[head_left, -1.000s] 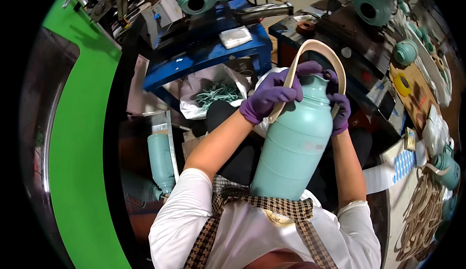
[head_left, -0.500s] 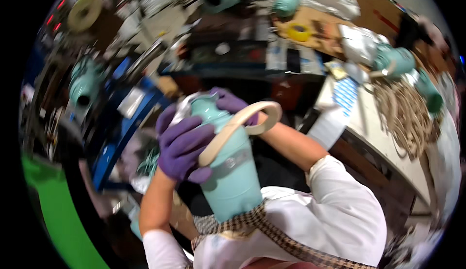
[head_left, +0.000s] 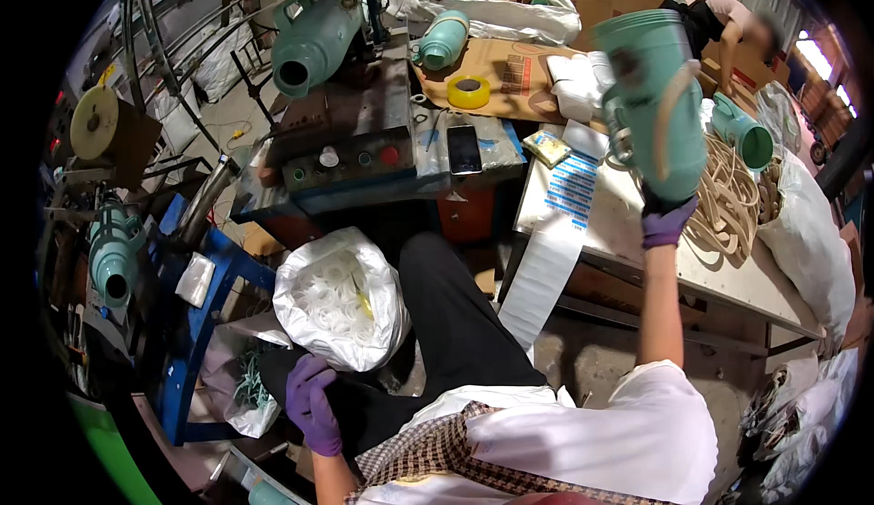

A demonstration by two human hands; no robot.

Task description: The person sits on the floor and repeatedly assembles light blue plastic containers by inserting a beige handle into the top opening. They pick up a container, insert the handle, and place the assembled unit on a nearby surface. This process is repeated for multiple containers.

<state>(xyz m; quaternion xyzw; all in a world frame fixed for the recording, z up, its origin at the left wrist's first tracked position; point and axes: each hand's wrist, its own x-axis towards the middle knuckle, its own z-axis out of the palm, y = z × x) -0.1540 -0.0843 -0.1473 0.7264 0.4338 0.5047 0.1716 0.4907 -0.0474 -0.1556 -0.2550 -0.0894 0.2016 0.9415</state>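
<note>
My right hand (head_left: 669, 223), in a purple glove, grips the lower end of a teal flask shell (head_left: 675, 145) with a cream strap. The shell is raised above the right-hand table, its wide end up and smeared by motion. It hides part of what lies behind it. My left hand (head_left: 311, 403), also purple-gloved, rests over my lap with fingers loosely bent and apart, holding nothing. Just beyond it, a white sack (head_left: 390, 341) holds many clear plastic rings (head_left: 332, 297).
The white table (head_left: 605, 218) bears a bundle of cream straps (head_left: 724, 200) and another teal shell (head_left: 742, 132). Ahead stands a machine with a button panel (head_left: 350, 166), a phone (head_left: 464, 150) and a yellow tape roll (head_left: 468, 92). A blue frame (head_left: 196, 350) stands left. Another person (head_left: 719, 22) bends at the back right.
The shell has gone from in front of my chest up and right, over the table, in my right hand. My left hand has let go and dropped to my lap. The view has shifted.
</note>
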